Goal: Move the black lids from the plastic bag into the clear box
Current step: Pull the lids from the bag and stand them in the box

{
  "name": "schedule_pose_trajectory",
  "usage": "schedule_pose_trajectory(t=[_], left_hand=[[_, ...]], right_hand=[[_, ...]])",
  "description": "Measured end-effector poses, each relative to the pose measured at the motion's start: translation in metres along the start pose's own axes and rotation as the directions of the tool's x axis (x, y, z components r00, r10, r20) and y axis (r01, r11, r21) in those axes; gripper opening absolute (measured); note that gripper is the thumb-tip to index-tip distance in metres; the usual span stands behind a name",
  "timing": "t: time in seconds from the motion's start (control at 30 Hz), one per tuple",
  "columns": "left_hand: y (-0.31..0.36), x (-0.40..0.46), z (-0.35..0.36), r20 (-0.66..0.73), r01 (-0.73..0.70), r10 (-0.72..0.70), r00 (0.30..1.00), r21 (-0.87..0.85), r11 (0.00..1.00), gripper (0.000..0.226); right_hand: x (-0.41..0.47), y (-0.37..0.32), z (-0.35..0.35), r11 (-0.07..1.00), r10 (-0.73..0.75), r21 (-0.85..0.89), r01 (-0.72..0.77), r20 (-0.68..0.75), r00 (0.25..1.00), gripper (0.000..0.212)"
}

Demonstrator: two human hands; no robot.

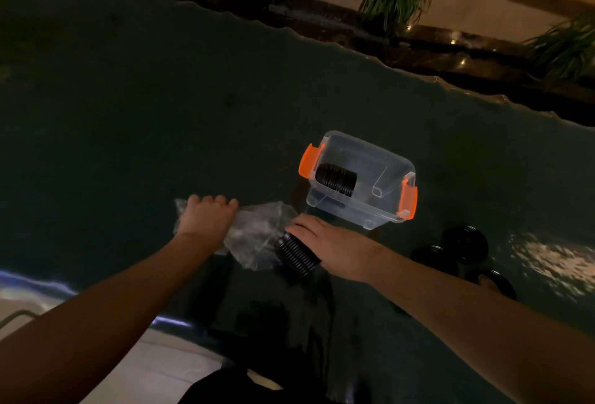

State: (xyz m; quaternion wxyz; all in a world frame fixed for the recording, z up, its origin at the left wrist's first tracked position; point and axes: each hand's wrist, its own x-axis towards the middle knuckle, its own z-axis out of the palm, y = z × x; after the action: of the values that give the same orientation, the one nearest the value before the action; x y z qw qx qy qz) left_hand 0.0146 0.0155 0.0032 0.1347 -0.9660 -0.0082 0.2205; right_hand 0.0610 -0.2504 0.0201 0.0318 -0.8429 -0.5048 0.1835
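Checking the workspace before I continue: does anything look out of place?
Yes. Several loose black round lids lie on the dark table right of the clear plastic box, neither in it nor in the crumpled plastic bag.

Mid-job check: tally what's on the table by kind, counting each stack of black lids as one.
Stacks of black lids: 2, one in the clear box, one gripped by the right hand
Loose black round items at right, too dark to identify: 3
Plastic bag: 1
Clear box: 1
Orange latches on the box: 2
Total: 9
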Motion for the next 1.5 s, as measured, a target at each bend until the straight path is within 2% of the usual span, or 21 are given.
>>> schedule_pose_trajectory(t=[0.07, 0.1, 0.2, 0.23, 0.3, 0.37, 0.43, 0.6, 0.7, 0.87, 0.97, 1.07, 1.17, 1.3, 1.43, 1.5], left_hand=[[-0.006, -0.002, -0.001, 0.058, 0.025, -0.026, 0.998, 0.010, 1.000, 0.069], [-0.008, -0.003, -0.002, 0.103, 0.019, -0.018, 0.994, -0.007, 1.000, 0.079], [-0.011, -0.005, -0.015, 0.261, 0.011, 0.028, 0.965, -0.146, 0.989, 0.129], [-0.010, -0.007, -0.022, 0.270, 0.006, 0.046, 0.962, -0.188, 0.982, 0.141], [-0.002, -0.011, -0.038, 0.166, -0.053, 0.092, 0.982, -0.227, 0.972, 0.150], [0.010, -0.014, -0.052, -0.017, -0.157, 0.157, 0.987, -0.218, 0.963, 0.147], [0.023, -0.014, -0.064, -0.147, -0.257, 0.230, 0.962, -0.201, 0.945, 0.139], [0.045, -0.011, -0.088, -0.242, -0.367, 0.315, 0.918, -0.213, 0.905, 0.130], [0.054, -0.005, -0.102, -0.303, -0.411, 0.337, 0.892, -0.229, 0.882, 0.121], [0.065, 0.019, -0.126, -0.410, -0.460, 0.319, 0.855, -0.312, 0.832, 0.080], [0.080, 0.042, -0.138, -0.412, -0.446, 0.293, 0.863, -0.348, 0.825, 0.069], [0.104, 0.069, -0.143, -0.432, -0.406, 0.247, 0.867, -0.327, 0.854, 0.066], [0.127, 0.096, -0.146, -0.407, -0.431, 0.309, 0.860, -0.254, 0.866, 0.069], [0.145, 0.122, -0.148, -0.278, -0.506, 0.448, 0.850, -0.195, 0.840, 0.068], [0.150, 0.141, -0.144, -0.122, -0.509, 0.494, 0.861, -0.190, 0.840, 0.075], [0.149, 0.149, -0.141, -0.096, -0.507, 0.497, 0.862, -0.172, 0.845, 0.067]], right_hand=[[-0.003, 0.002, 0.000, 1.000, 0.002, 0.004, -0.002, -0.005, 1.000, 0.095], [-0.005, 0.003, -0.001, 1.000, 0.002, 0.008, -0.002, -0.008, 1.000, 0.095], [-0.009, 0.006, -0.003, 1.000, -0.004, -0.004, 0.004, -0.011, 1.000, 0.095], [-0.010, 0.007, -0.004, 1.000, -0.005, -0.013, 0.005, -0.014, 1.000, 0.095], [-0.015, 0.009, -0.008, 1.000, -0.005, -0.021, 0.004, -0.034, 0.999, 0.096], [-0.021, 0.011, -0.013, 1.000, -0.014, -0.027, 0.013, -0.050, 0.999, 0.097], [-0.028, 0.013, -0.021, 0.998, -0.032, -0.047, 0.029, -0.072, 0.997, 0.096], [-0.047, 0.020, -0.045, 0.996, -0.046, -0.089, 0.032, -0.164, 0.985, 0.096], [-0.061, 0.031, -0.064, 0.998, -0.004, -0.064, -0.009, -0.200, 0.980, 0.099], [-0.078, 0.065, -0.098, 0.992, 0.104, -0.035, -0.118, -0.270, 0.957, 0.092], [-0.085, 0.092, -0.112, 0.980, 0.155, -0.076, -0.183, -0.280, 0.947, 0.095], [-0.088, 0.115, -0.116, 0.976, 0.159, -0.104, -0.191, -0.262, 0.952, 0.088], [-0.086, 0.135, -0.113, 0.973, 0.160, -0.129, -0.190, -0.211, 0.964, 0.085], [-0.080, 0.155, -0.103, 0.979, 0.135, -0.133, -0.156, -0.154, 0.979, 0.081], [-0.069, 0.169, -0.093, 0.978, 0.121, -0.162, -0.130, -0.063, 0.991, 0.089], [-0.061, 0.172, -0.087, 0.975, 0.109, -0.193, -0.112, -0.029, 0.994, 0.089]])
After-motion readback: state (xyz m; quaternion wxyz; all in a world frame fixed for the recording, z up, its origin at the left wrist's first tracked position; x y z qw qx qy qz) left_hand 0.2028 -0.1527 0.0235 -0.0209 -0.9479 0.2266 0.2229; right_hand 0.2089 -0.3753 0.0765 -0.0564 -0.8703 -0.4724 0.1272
